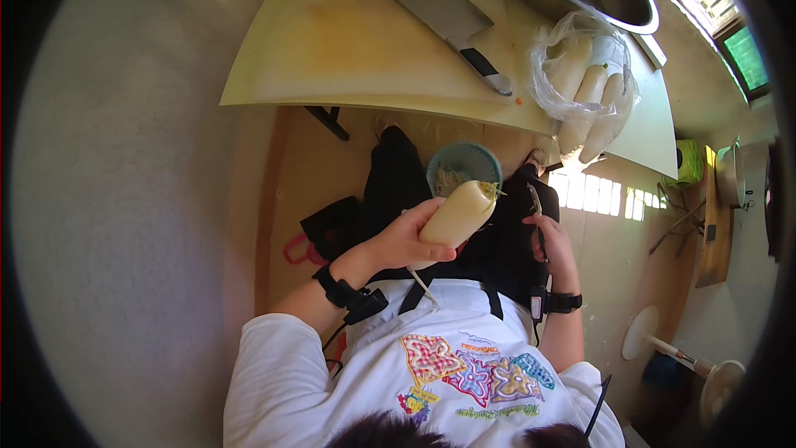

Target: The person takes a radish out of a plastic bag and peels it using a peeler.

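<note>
My left hand [406, 238] is wrapped round a thick white radish [461, 212], its leafy green end pointing up and to the right. In my right hand [555, 245] is a slim peeler [536, 203] with a metal head and a dark handle, held upright and apart from the radish. Beyond the radish, a blue-green bucket [465, 152] stands on the floor between my legs, with pale peelings [450, 180] inside. The far end of the radish is hidden by my palm.
A cleaver [439, 10] lies on the yellowish board [290, 50] ahead. To its right are a plastic bag [547, 62] of several white radishes [590, 91] and a steel basin [638, 12]. A black dustpan [332, 228] is on the floor at left; a white fan [721, 390] stands at right.
</note>
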The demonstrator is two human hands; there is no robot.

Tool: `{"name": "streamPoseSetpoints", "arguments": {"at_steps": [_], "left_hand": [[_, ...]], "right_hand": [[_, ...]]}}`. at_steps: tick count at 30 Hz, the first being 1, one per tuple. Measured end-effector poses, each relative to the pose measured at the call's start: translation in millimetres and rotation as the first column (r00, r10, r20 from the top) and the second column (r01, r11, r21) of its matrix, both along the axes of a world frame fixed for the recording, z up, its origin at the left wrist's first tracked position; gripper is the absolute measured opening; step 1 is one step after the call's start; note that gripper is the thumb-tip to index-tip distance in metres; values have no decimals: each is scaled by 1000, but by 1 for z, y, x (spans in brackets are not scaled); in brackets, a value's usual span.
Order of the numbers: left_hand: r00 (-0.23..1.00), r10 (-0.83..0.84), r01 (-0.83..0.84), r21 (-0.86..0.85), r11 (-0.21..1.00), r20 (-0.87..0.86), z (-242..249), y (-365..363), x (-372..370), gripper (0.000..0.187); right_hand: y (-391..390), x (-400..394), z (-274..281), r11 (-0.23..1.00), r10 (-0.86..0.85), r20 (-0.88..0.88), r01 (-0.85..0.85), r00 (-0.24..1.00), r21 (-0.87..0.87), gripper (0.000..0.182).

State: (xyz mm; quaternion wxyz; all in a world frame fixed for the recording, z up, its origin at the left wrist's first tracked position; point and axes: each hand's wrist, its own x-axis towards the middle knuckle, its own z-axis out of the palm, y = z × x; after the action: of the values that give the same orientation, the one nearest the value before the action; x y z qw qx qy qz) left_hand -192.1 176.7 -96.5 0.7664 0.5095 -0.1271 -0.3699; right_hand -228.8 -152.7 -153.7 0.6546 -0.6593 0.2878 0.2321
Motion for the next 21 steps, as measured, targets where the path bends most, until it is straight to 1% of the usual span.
{"name": "streamPoseSetpoints", "arguments": {"at_steps": [1,2,4,6,7,8,10,11,12,13,14,16,17,19,21], "left_hand": [[996,16,-21,44,999,93,-3,-2,0,59],[997,5,-8,43,999,81,-3,-3,1,59],[995,-31,18,125,992,97,3,-3,2,51],[997,-33,23,138,990,70,-2,-7,1,50],[998,-21,12,151,988,56,-5,-9,0,49],[998,-31,24,149,988,47,-7,-11,-1,49],[1000,-1,-1,156,988,16,-9,-15,-1,48],[1000,-10,8,156,988,11,-12,-15,-1,48],[998,-13,2,176,984,62,-16,-15,-2,51],[993,-16,-6,194,981,113,-19,-15,-2,53],[994,-24,2,193,981,109,-18,-16,-2,53],[997,-21,3,225,974,79,-9,-17,-2,52],[997,-27,10,225,974,74,-5,-18,-2,52],[975,-48,-16,284,959,217,3,-18,-2,54],[978,-58,-3,288,958,202,8,-19,-3,55]], "right_hand": [[1,-1,10,1000,-11,-12,11,1000,-1,36],[3,-1,21,999,4,12,-3,1000,-34,35],[5,-2,37,998,6,25,-5,1000,-66,33],[6,-3,50,996,39,132,-28,990,-88,32],[8,-4,57,997,29,163,-17,986,-70,29],[10,-6,62,997,19,155,-8,988,-71,29],[16,-8,72,1000,-30,281,29,959,8,19],[20,-9,78,999,-38,277,37,960,8,19],[27,-10,86,999,-26,331,31,943,-10,17],[32,-10,94,999,-13,385,26,923,-30,18],[38,-9,100,999,-19,381,33,924,-30,18],[48,-3,111,990,110,567,-40,817,-133,27],[53,1,117,990,105,563,-35,820,-133,27],[62,10,125,984,164,534,-103,830,-142,32],[68,15,117,981,181,525,-114,831,-157,33]]}}
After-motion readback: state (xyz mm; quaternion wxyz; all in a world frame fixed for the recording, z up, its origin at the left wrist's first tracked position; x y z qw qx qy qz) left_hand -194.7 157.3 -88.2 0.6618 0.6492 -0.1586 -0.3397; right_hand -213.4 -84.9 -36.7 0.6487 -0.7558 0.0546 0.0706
